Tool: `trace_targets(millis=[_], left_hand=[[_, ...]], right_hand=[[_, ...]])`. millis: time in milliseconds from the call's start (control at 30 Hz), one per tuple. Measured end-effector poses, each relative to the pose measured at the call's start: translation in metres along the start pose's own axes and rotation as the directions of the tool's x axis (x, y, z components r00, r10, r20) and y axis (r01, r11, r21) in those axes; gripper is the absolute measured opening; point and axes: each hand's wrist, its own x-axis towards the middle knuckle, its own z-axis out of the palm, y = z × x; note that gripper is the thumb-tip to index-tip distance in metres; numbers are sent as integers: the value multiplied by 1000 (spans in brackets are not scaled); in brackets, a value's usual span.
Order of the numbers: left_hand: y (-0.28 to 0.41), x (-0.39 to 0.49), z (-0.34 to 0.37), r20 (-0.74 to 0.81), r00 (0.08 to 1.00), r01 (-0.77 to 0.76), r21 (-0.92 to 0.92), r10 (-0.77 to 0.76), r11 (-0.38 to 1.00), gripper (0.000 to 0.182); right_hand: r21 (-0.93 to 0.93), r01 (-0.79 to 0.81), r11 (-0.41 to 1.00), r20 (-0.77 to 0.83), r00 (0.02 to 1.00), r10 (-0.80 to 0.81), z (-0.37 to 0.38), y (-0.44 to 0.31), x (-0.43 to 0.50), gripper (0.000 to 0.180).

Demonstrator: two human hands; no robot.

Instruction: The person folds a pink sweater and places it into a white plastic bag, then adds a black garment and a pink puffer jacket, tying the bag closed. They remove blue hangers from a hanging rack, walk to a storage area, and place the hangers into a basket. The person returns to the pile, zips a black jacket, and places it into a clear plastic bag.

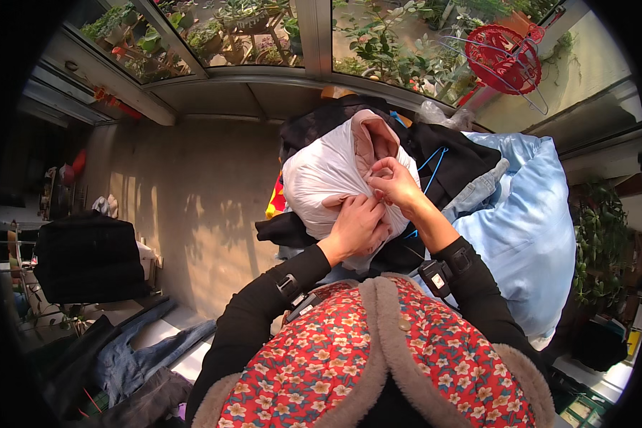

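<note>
A bulging white bag (318, 171), apparently thin plastic, sits on a heap of clothes before me. Out of its mouth pokes a padded, pinkish-beige textile (368, 136), and a smaller fold of similar fabric shows by my left fingers. My left hand (357, 224) grips the gathered material at the near side of the bag. Just above and to the right, my right hand (397, 184) pinches the bag's edge between thumb and forefinger. Exactly what lies between the fingertips is partly hidden.
Black garments (449, 147), a blue wire hanger (434, 170) and light denim (479, 184) lie around the bag. A puffy light-blue quilt (519, 241) bulges at the right. Windows stand behind, with a red ornament (503, 52) hanging there. Jeans (139, 342) hang lower left, near a black-covered object (88, 257).
</note>
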Motion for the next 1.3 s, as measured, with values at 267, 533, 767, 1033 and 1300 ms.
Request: trace_targets(millis=[267, 533, 767, 1033, 1300], left_hand=[[-6, -7, 8, -9, 998, 57, 221, -57, 974, 27], [-10, 14, 35, -2, 991, 130, 191, -132, 973, 18], [-16, -1, 23, 136, 990, -92, 388, 41, 917, 15], [-10, -9, -7, -76, 997, 44, 179, -31, 983, 22], [-14, 19, 3, -35, 999, 14, 145, -9, 989, 31]], right_hand=[[704, -180, 687, -129, 919, 372, -11, 25, 32, 41], [771, -265, 579, 34, 925, 378, -19, 8, -1, 18], [916, -108, 386, -129, 833, 539, -17, 35, 56, 7], [676, -145, 722, -73, 962, 262, -32, 32, 7, 28], [-704, 288, 650, -138, 841, -523, -24, 7, -56, 20]])
